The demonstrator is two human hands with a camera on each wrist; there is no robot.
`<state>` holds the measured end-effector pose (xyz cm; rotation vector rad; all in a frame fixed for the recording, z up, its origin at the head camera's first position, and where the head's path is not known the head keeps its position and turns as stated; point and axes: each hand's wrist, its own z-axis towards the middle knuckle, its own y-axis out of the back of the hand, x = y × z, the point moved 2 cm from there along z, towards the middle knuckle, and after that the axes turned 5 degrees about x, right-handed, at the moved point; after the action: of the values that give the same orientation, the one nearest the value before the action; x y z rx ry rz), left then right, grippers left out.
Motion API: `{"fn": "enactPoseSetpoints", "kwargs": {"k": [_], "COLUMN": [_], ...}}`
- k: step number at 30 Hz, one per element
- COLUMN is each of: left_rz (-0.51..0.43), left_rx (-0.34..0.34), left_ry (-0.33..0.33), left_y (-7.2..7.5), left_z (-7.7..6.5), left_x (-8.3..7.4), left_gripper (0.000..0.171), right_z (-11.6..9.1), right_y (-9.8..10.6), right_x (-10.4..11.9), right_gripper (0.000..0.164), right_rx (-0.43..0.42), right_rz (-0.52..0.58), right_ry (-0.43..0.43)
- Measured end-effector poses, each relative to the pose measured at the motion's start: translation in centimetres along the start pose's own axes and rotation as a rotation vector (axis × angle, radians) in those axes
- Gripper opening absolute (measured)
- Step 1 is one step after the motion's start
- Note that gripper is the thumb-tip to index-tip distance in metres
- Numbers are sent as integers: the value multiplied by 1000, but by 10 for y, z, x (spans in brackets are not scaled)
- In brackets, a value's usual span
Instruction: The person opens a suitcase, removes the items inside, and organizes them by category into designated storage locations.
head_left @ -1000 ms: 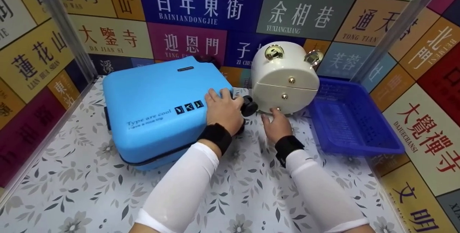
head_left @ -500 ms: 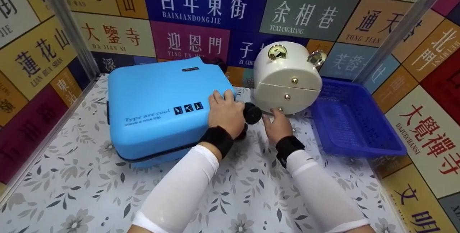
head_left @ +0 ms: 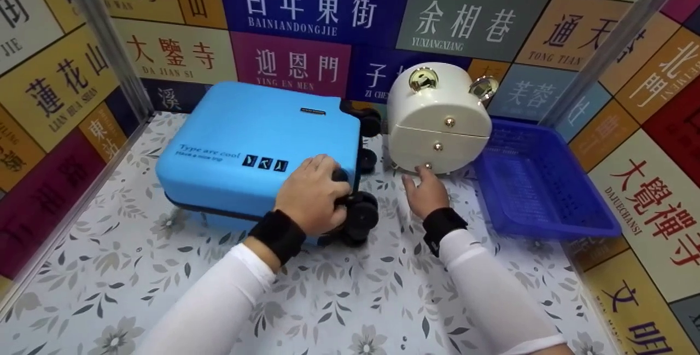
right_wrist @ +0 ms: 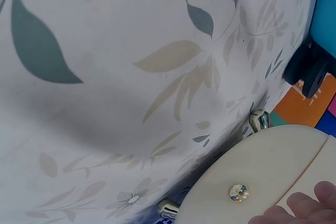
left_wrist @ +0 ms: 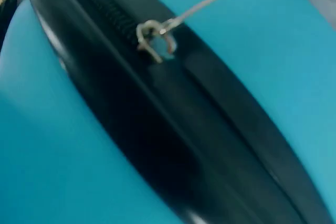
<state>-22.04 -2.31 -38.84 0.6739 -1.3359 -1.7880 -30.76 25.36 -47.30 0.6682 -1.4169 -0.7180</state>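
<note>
A blue hard-shell suitcase (head_left: 257,125) lies flat on the left, wheels facing right. My left hand (head_left: 309,196) grips its near wheeled corner, fingers curled over the edge beside a black wheel (head_left: 361,215). The left wrist view shows the suitcase's black zipper band (left_wrist: 157,108) and a metal zipper pull (left_wrist: 157,40). On the right stands a rounded cream drawer box (head_left: 421,147) with gold ears and several small knobs. In front of its lowest knob (head_left: 428,166) is my right hand (head_left: 429,193), fingers loosely extended. Fingertips (right_wrist: 304,205) overlap the box front in the right wrist view.
A blue plastic basket (head_left: 547,185) sits right of the drawer box. Walls with coloured, lettered panels (head_left: 306,5) enclose the back and both sides. A floral-patterned cloth (head_left: 328,311) covers the tabletop.
The suitcase has turned, its near wheels swinging toward me. My left hand has moved left and nearer, from lying on the lid to gripping the wheeled corner. The right hand stays by the knob.
</note>
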Motion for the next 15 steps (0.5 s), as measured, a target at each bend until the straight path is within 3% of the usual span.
{"fn": "enactPoseSetpoints", "kwargs": {"k": [5, 8, 10, 13, 15], "left_rz": [-69, -156, -186, -186, -177], "left_rx": [18, 96, 151, 190, 208], "left_ry": [-122, -110, -13, 235, 412], "left_y": [13, 26, 33, 40, 39], "left_z": [-21, -26, -25, -19, -14], "left_x": [20, 28, 24, 6, -8], "left_gripper": [27, 21, 23, 37, 63], "right_z": [-1, -2, -4, -6, -6], "right_y": [2, 3, 3, 4, 4], "right_x": [-2, -3, -3, -3, -3], "right_gripper": [59, 59, 58, 58, 57], "right_rx": [-4, -3, -5, -13, -21], "right_rz": [17, 12, 8, -1, -12], "right_ry": [1, 1, 2, 2, 2]}}
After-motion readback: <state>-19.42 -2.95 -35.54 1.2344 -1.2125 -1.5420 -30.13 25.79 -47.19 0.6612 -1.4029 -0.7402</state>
